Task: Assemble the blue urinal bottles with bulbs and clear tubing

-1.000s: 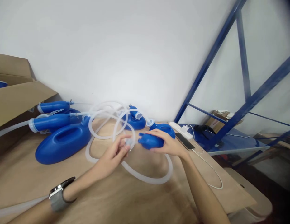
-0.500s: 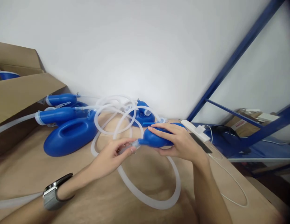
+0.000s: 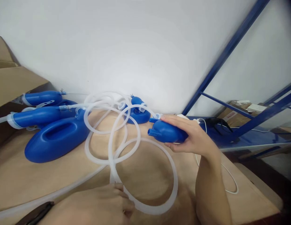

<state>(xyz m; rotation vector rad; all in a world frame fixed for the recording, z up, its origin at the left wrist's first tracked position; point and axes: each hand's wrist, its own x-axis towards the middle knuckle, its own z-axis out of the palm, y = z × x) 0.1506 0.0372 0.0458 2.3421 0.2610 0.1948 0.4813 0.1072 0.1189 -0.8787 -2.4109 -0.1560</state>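
My right hand (image 3: 189, 134) is wrapped round a blue bottle (image 3: 167, 132), whose narrow spout points left with nothing on it. Near the bottom edge, my left hand (image 3: 105, 203) has its fingers closed on the translucent white tube (image 3: 112, 178); its fingertips are partly hidden. Loops of this tubing lie on the tabletop between the hands and the wall. At the left rest other blue bottles, among them a large one with a handle (image 3: 56, 137) and one with a white-rimmed mouth (image 3: 36, 117).
A cardboard box (image 3: 18, 81) stands at the left. Another blue bottle (image 3: 138, 115) lies by the wall. A white cable (image 3: 232, 181) runs along the right of the wooden table (image 3: 65, 172), beside a blue metal frame (image 3: 220, 59).
The tube end has come off the bottle's spout. My left hand has moved down and toward me with the tube. My right hand still holds the bottle, now slightly farther right. The view has shifted.
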